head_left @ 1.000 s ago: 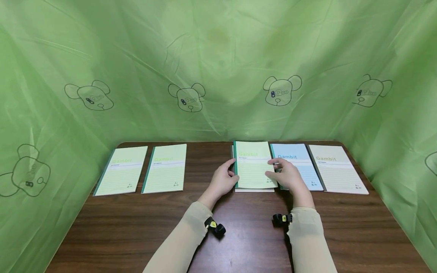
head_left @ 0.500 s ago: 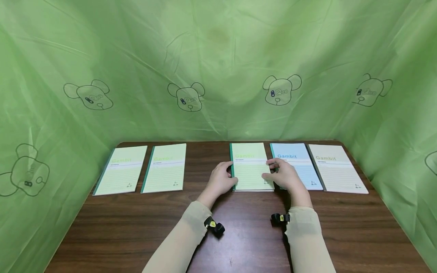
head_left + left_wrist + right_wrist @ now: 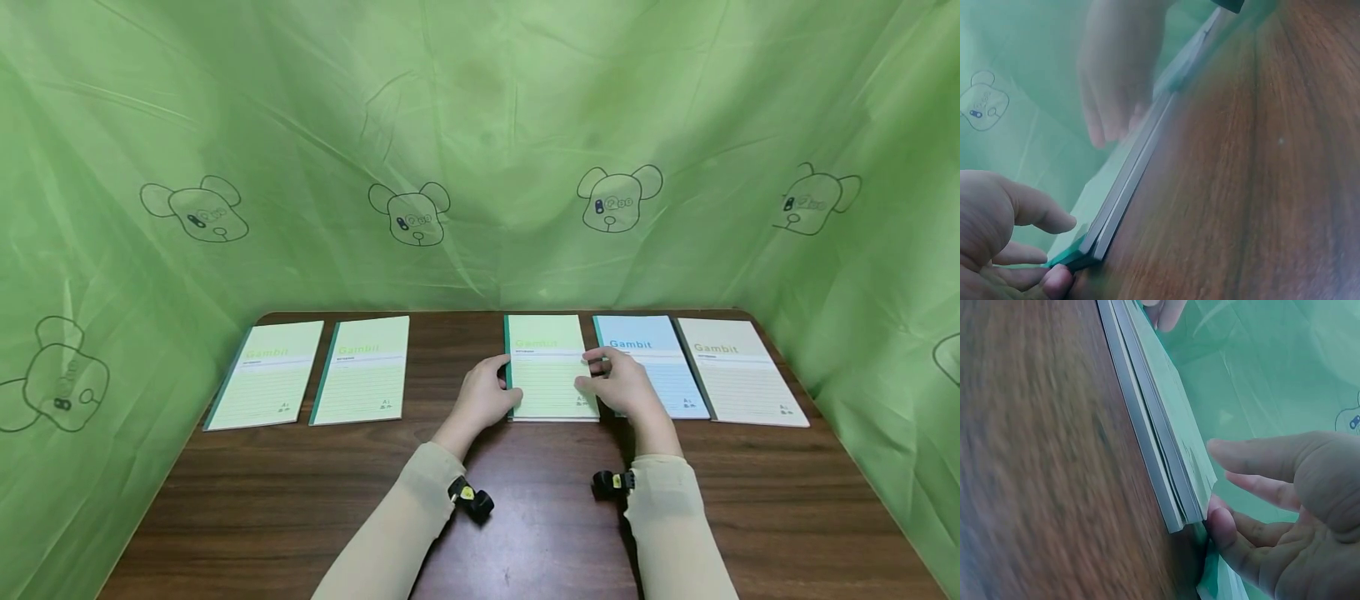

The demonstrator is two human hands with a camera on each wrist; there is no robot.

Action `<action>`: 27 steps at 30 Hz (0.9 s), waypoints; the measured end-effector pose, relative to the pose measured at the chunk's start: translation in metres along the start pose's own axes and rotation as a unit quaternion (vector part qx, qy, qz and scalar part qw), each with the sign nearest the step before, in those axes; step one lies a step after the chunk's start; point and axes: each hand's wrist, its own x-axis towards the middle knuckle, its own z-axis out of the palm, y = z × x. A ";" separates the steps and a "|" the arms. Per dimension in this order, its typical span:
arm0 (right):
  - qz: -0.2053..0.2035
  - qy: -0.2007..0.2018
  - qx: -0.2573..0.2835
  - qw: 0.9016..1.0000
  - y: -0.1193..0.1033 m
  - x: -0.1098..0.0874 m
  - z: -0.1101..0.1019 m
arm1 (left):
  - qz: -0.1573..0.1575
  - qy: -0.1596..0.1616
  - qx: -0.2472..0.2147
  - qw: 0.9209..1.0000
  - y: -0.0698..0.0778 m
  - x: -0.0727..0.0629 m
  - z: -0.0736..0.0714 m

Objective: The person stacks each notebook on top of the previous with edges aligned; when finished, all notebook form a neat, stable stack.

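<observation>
In the head view a pale green notebook (image 3: 551, 375) with a dark green spine lies on another notebook, almost flush; the lower one shows only as a thin edge. My left hand (image 3: 483, 396) is at the spine side, fingertips touching the edge and thumb over the cover. At the opposite edge my right hand (image 3: 624, 385) touches with its fingertips. The right wrist view shows the right thumb (image 3: 1229, 453) apart from the cover. Both wrist views show the stacked page edges (image 3: 1132, 165) (image 3: 1147, 419), with a thin gap between the two notebooks.
Two pale green notebooks (image 3: 273, 375) (image 3: 362, 371) lie apart on the left of the wooden table (image 3: 262, 517). Right of the stack are a blue notebook (image 3: 663, 379), partly under my right hand, and a cream notebook (image 3: 742, 375). A green curtain (image 3: 480, 108) encloses the table.
The green notebook has come down and slightly left, from sitting askew above the lower one to lying nearly aligned on it. Both hands moved slightly left with it.
</observation>
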 end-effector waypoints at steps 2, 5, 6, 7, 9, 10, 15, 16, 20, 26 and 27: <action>-0.001 -0.002 0.006 1.000 -0.002 0.001 0.003 | 0.000 0.007 -0.004 1.000 -0.002 0.000 -0.002; -0.005 -0.005 0.015 1.000 -0.004 0.001 0.008 | 0.008 0.024 0.001 1.000 -0.013 0.005 0.001; -0.007 -0.005 0.016 1.000 -0.005 0.001 0.009 | -0.002 0.021 -0.003 1.000 -0.010 0.004 -0.003; -0.008 -0.003 0.016 1.000 -0.006 0.002 0.011 | -0.006 0.021 -0.001 1.000 -0.009 0.003 -0.004; -0.012 0.001 0.018 1.000 -0.008 0.002 0.013 | 0.005 0.033 0.016 0.999 -0.018 0.008 0.001; -0.012 0.002 0.022 1.000 -0.009 0.001 0.013 | -0.002 0.030 0.015 0.999 -0.014 0.006 -0.001; -0.001 0.002 0.051 0.999 -0.014 -0.004 0.014 | -0.023 0.020 0.024 0.999 -0.006 0.006 -0.003; 0.003 0.001 0.056 0.998 -0.014 -0.004 0.014 | -0.032 0.017 0.018 0.999 -0.004 0.005 -0.005; 0.008 -0.001 0.058 0.998 -0.011 -0.002 0.015 | -0.034 0.022 0.015 0.999 -0.017 0.011 0.001; 0.003 0.000 0.030 1.000 -0.012 0.001 0.016 | -0.030 0.025 0.023 0.999 -0.018 0.013 0.001; 0.002 -0.002 0.026 1.000 -0.013 0.001 0.017 | -0.031 0.025 0.022 0.999 -0.017 0.012 0.001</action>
